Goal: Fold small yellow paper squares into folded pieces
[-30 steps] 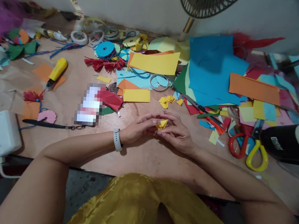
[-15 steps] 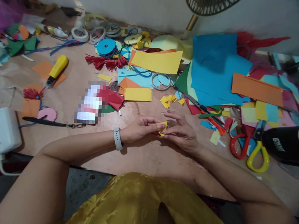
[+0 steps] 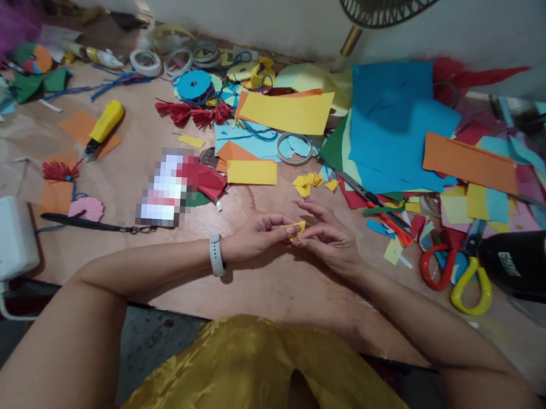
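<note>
A small folded piece of yellow paper point(image 3: 299, 229) is pinched between the thumb and fingers of my left hand point(image 3: 260, 234). My right hand point(image 3: 333, 240) grips the paper's right edge with thumb and index finger, its other fingers partly raised. Just beyond my hands lies a small pile of folded yellow pieces point(image 3: 307, 184). A yellow rectangle of paper point(image 3: 253, 172) rests on the table to the upper left of them.
On the wooden table point(image 3: 249, 289) are a yellow cutter point(image 3: 106, 123), scissors point(image 3: 471, 291), blue sheets point(image 3: 392, 144), an orange strip point(image 3: 470, 164), tape rolls point(image 3: 145, 63) and red tassels point(image 3: 204, 115). A white power bank point(image 3: 6, 244) sits at left, a black cylindrical object point(image 3: 523, 263) at right.
The lower corner of the yellow piece that hung below my left thumb no longer shows. My right thumb and fingers have shifted slightly left and up against the paper.
</note>
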Demonstrator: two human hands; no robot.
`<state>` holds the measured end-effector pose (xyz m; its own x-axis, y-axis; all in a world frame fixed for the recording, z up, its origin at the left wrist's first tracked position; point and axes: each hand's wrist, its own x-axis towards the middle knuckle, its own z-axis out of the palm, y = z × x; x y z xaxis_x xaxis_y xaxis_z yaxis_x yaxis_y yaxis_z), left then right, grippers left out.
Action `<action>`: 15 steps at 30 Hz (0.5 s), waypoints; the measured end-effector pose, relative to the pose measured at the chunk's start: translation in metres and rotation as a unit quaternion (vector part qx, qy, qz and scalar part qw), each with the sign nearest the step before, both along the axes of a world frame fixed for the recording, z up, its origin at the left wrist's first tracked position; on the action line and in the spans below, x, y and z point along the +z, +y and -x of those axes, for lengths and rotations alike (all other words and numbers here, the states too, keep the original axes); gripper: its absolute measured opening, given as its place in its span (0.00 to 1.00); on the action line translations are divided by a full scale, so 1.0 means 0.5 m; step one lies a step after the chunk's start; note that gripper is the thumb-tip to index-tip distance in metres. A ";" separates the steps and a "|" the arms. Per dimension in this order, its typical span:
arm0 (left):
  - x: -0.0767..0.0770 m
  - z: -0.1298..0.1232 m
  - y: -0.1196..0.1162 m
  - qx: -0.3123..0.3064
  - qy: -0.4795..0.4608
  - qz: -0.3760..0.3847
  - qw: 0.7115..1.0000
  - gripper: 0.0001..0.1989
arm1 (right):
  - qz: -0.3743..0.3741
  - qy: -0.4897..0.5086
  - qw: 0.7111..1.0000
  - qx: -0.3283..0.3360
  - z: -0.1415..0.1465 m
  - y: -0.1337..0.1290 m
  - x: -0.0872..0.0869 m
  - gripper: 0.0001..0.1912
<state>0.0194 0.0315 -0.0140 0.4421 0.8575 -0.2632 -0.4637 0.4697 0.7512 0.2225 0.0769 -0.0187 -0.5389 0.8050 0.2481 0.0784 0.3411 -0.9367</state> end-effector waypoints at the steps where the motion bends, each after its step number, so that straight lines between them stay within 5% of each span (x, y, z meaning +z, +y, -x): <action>1: 0.001 0.001 0.001 -0.004 0.002 -0.002 1.000 0.17 | 0.003 0.003 1.000 0.004 0.000 0.000 0.000 0.01; 15: -0.002 0.001 -0.001 0.015 0.007 -0.001 1.000 0.18 | 0.004 -0.020 1.000 -0.005 0.000 -0.002 0.001 0.02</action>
